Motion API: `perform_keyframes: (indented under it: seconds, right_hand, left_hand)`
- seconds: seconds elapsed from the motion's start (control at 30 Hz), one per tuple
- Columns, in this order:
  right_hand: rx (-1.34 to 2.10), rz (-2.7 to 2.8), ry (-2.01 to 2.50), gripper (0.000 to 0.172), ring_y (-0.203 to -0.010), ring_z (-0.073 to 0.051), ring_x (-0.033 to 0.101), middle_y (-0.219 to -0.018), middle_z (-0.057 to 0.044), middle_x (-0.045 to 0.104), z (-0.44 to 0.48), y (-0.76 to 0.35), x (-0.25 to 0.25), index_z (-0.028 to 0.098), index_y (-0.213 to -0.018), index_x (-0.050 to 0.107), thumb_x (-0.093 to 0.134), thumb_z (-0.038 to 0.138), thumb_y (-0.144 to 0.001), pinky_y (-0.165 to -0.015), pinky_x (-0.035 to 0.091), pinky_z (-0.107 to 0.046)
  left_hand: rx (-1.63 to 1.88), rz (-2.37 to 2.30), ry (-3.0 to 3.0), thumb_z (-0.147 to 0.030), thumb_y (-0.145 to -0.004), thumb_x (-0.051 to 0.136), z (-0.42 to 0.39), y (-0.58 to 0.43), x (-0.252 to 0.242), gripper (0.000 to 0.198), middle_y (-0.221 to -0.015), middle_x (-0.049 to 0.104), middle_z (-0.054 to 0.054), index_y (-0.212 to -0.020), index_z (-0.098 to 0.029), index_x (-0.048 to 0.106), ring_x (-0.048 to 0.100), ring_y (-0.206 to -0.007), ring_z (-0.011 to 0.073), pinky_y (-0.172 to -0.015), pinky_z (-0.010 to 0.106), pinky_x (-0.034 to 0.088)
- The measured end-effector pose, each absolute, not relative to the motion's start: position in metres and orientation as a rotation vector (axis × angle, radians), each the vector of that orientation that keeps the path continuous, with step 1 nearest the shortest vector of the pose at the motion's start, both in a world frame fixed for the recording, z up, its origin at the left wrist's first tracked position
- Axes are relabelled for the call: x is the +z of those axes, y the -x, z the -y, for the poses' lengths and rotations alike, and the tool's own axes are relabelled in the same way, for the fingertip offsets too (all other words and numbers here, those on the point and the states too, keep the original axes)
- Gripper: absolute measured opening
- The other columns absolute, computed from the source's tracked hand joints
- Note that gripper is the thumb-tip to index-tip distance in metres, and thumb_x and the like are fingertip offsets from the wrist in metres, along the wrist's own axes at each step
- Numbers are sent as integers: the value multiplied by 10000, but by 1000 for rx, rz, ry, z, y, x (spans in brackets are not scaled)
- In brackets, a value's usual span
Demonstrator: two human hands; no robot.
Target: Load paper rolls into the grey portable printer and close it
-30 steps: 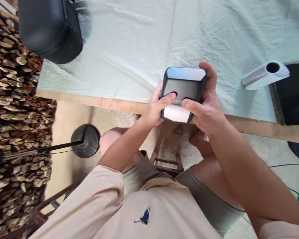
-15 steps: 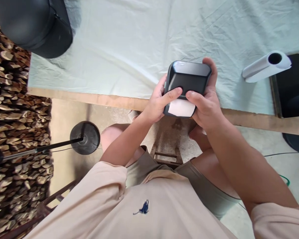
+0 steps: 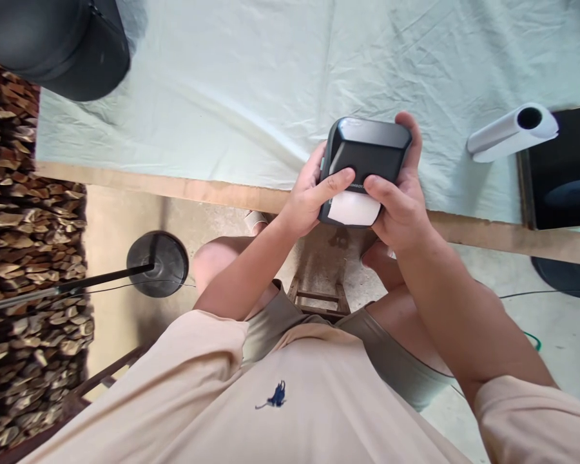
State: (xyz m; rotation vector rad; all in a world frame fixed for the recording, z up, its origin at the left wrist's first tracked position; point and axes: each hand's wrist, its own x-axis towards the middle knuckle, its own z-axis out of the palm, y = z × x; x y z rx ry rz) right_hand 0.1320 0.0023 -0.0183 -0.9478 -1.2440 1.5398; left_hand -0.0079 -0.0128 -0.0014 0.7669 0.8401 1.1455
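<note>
Both hands are gripping one device: the left hand (image 3: pixel 307 201) is wrapping its left side, the right hand (image 3: pixel 400 205) its right, with no slack showing. Both thumbs are bearing on the dark upper face, while other fingers are supporting the sides; this layout is probably balancing the device (image 3: pixel 367 149) and leaving its white panel (image 3: pixel 354 209) exposed toward the person. The device is lying within the grip, over the near table edge (image 3: pixel 212 196); I cannot tell whether it is touching the cloth (image 3: pixel 232 84). Right of the grip, a roll (image 3: pixel 502 138) is standing, apparently upright, between grip and tablet (image 3: pixel 563 187), obstructing a direct path. Well left of the grip, a case (image 3: pixel 96 67) is resting on the cloth. Lower left, a round base (image 3: pixel 171 274) is occupying the floor.
</note>
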Motion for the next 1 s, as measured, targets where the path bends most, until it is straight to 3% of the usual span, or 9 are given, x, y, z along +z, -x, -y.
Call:
perform_keyframes:
  seconds: [0.27,0.43,0.57,0.7,1.0]
  right_hand:
    - [1488,1339,921,894,-1321,-241,526,-1486,-23,423,-8,-135,-25,456,-1410,110,623,699,-720,-951,561,-428]
    - [1443,1366,935,916,-1303,-242,539,-1469,-29,441,-8,-135,-25,441,-1433,111,606,732,-720,-941,569,-421]
    - [1539,1258,884,903,-1287,-229,555,-1450,-24,447,-8,-135,-25,433,-1407,139,685,632,-716,-973,575,-412]
    - [1609,1193,898,902,-1253,-217,586,-1461,-39,448,-10,-136,-25,412,-1414,139,718,515,-730,-1046,554,-426]
    - [1568,1267,832,969,-1289,-187,570,-1495,-24,427,-11,-136,-30,423,-1484,26,682,457,-772,-1085,530,-385]
  left_hand:
    - [1137,-827,-771,-480,-835,686,10,8,-3,363,-920,641,6,-1081,-248,554,677,-901,155,-666,237,532]
    - [1170,-840,-708,-521,-761,746,10,5,-3,424,-959,665,18,-1040,-244,589,677,-1081,228,-824,306,568]
    - [1210,-809,-661,-589,-827,625,7,3,-6,395,-1046,716,32,-1044,-259,620,625,-1229,245,-915,306,574]
    - [1175,-790,-551,-664,-884,474,3,6,-14,479,-1071,738,31,-1076,-250,620,643,-1208,239,-949,323,577]
    - [1145,-861,-486,-653,-874,522,0,11,-20,483,-954,752,28,-1048,-214,625,686,-1150,235,-916,336,601]
